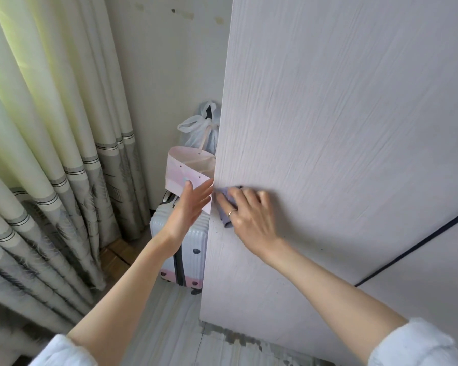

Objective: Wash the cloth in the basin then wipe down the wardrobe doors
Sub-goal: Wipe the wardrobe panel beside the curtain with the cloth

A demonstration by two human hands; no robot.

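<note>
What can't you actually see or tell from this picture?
- Cloth: mostly hidden under the right hand, head view.
- Suitcase: right part behind the wardrobe door.
- Plastic bag: contents unseen, partly behind the door.
- Basin: outside the frame.

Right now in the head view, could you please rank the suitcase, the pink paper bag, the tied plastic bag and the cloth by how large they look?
1. suitcase, largest
2. pink paper bag
3. tied plastic bag
4. cloth, smallest, though the right hand covers part of it

The wardrobe door hides part of every item, so true sizes stay unsure.
</note>
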